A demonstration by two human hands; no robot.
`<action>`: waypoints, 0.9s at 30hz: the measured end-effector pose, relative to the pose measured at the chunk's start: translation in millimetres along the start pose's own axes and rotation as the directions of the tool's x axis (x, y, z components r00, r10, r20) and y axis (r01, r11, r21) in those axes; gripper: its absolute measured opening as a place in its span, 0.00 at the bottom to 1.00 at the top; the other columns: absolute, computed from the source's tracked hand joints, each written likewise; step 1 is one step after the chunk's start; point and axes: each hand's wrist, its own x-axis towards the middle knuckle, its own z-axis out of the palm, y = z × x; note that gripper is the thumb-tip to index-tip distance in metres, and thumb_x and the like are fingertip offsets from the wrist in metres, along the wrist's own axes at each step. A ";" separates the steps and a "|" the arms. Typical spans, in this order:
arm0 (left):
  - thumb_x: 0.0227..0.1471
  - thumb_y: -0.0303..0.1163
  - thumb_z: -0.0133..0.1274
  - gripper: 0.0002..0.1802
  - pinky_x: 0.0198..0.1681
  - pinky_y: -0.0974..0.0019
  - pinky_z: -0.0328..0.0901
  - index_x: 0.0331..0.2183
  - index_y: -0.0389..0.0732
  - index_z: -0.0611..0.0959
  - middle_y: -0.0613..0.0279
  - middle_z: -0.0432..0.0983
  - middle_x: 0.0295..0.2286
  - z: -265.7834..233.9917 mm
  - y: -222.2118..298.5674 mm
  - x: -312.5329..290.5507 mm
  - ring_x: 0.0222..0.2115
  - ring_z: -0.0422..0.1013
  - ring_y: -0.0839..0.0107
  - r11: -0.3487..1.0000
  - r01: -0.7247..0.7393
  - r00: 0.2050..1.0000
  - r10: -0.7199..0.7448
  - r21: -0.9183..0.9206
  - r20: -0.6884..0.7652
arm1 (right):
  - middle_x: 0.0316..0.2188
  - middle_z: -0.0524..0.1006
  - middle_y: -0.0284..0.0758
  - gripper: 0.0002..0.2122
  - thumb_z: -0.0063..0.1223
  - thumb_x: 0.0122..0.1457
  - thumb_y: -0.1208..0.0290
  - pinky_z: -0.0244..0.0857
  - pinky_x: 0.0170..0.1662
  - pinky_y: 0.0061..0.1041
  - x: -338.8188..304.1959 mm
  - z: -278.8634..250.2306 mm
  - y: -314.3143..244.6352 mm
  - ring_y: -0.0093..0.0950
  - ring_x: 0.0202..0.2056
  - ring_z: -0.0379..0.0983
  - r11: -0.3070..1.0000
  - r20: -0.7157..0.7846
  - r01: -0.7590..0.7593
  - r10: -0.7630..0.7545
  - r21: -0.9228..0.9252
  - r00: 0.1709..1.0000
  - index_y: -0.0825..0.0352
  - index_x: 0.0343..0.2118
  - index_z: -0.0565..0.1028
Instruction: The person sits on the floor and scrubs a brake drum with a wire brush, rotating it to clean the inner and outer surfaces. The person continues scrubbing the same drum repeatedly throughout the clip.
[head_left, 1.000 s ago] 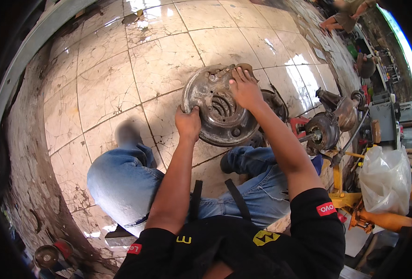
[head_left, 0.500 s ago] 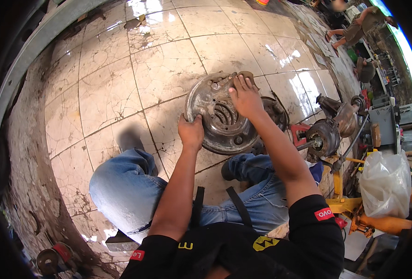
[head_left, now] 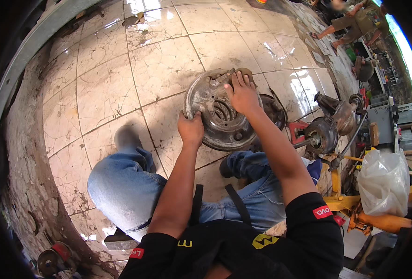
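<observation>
The left hand (head_left: 190,129) grips the lower left rim of the drum plate (head_left: 215,116), fingers curled tight over its edge. The plate is one round, grey, grimy metal disc with a coiled spring at its centre, standing on the cracked tile floor (head_left: 103,88) just beyond the person's knees. The right hand (head_left: 242,93) lies flat on the plate's upper right, fingers spread, tips reaching a curved brake shoe (head_left: 243,72) at the top rim. Right of those fingers, partly hidden behind the forearm, sits a dark hub (head_left: 273,109); farther right stand two more rusty hub assemblies (head_left: 320,135) and one white plastic bag (head_left: 383,181).
</observation>
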 end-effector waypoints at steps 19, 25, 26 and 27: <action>0.50 0.27 0.55 0.15 0.39 0.65 0.67 0.40 0.30 0.76 0.51 0.78 0.34 3.0 2.7 1.5 0.33 0.74 0.64 0.997 -0.019 0.998 0.023 -0.073 0.062 | 0.66 0.52 0.44 0.28 0.28 0.65 0.56 0.44 0.65 0.47 6.5 -4.2 16.9 0.46 0.65 0.48 0.994 0.069 -0.016 0.008 0.111 0.998 0.67 0.64 0.55; 0.50 0.26 0.55 0.13 0.41 0.63 0.66 0.38 0.29 0.76 0.46 0.79 0.34 5.0 -10.4 2.7 0.35 0.75 0.59 0.997 -0.048 0.999 0.047 -0.053 -0.016 | 0.64 0.55 0.47 0.27 0.28 0.64 0.58 0.47 0.64 0.46 6.1 -0.3 16.9 0.48 0.64 0.51 0.993 0.029 0.026 -0.030 0.119 0.999 0.69 0.63 0.57; 0.50 0.26 0.55 0.13 0.41 0.63 0.66 0.38 0.29 0.76 0.46 0.79 0.34 7.0 -9.0 6.0 0.35 0.75 0.59 0.996 -0.054 0.999 0.054 -0.073 0.005 | 0.64 0.56 0.48 0.27 0.28 0.64 0.59 0.48 0.64 0.46 9.0 -0.8 31.0 0.49 0.64 0.51 0.982 0.009 0.040 -0.042 0.185 0.999 0.69 0.62 0.58; 0.50 0.26 0.55 0.13 0.41 0.63 0.66 0.38 0.29 0.76 0.46 0.79 0.34 8.1 -5.5 5.4 0.35 0.75 0.59 0.995 -0.052 0.998 0.055 -0.087 0.038 | 0.63 0.57 0.49 0.26 0.28 0.64 0.59 0.48 0.64 0.46 6.3 0.5 42.5 0.49 0.63 0.52 0.967 -0.003 0.041 -0.041 0.251 0.999 0.70 0.62 0.58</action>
